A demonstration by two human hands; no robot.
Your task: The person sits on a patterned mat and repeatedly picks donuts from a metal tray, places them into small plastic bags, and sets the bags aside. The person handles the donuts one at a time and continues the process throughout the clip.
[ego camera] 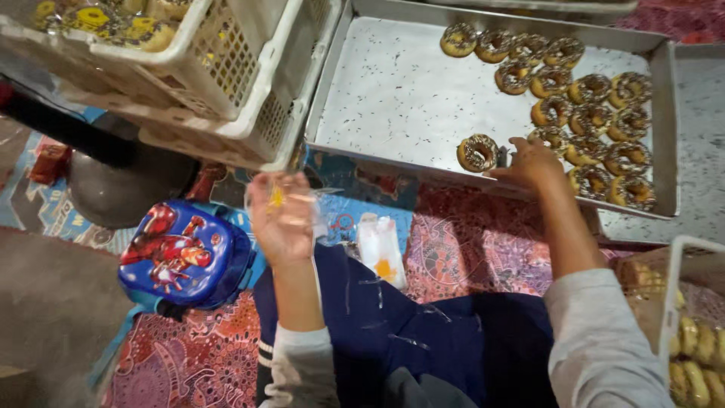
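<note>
A clear bag [291, 202] is held in the left hand [281, 219]; a doughnut [477, 153] on the tray [393, 98] is reached for by the right hand [531, 162], fingers spread. Many doughnuts remain unbagged at the far right.

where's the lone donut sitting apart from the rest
In the head view, the lone donut lies near the front edge of the metal tray, just left of the right hand.

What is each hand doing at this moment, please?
Left hand: raised, holding a clear plastic bag.
Right hand: reaching into the metal tray, fingers beside a sprinkled doughnut; grip cannot be told.
</note>
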